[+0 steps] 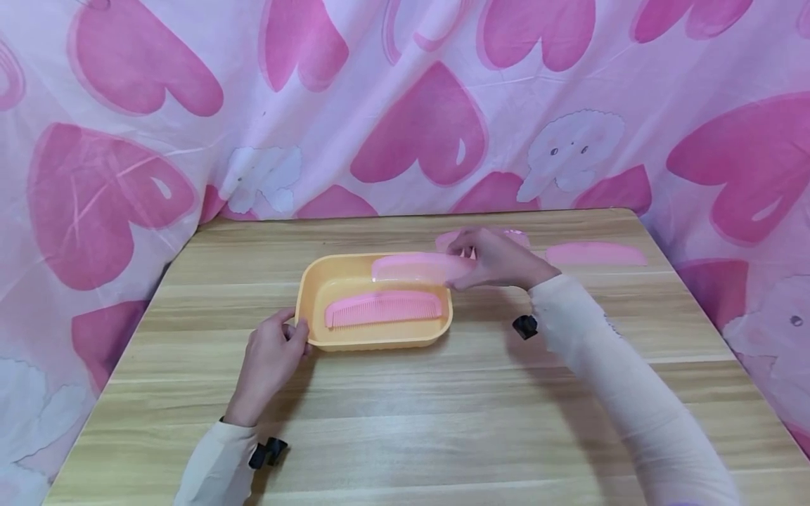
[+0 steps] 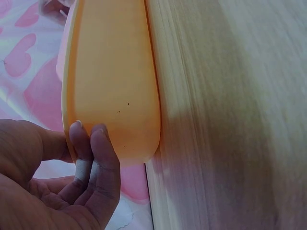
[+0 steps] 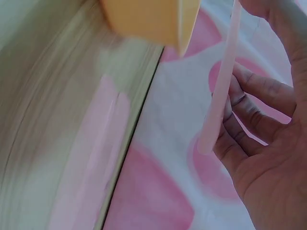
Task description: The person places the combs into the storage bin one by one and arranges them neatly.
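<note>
A yellow-orange plastic tray (image 1: 373,346) with raised walls sits on the table, and one pink comb (image 1: 382,306) lies in it, teeth toward the near side. My left hand (image 1: 273,355) pinches the tray's near left corner, thumb on one side of the rim and fingers on the outer wall, as the left wrist view shows. Over the tray's far right part, my right hand (image 1: 500,258) holds a second pink comb (image 3: 221,103) by its right end. This comb is above the tray floor and overlaps the back rim in the head view.
Behind my right hand lies another pink comb (image 1: 448,240), partly covered by the hand. Farther right, near the table's back edge, is one more pink comb (image 1: 595,254). A pink heart-patterned curtain (image 1: 418,133) hangs behind the wooden table (image 1: 405,436) and along its sides.
</note>
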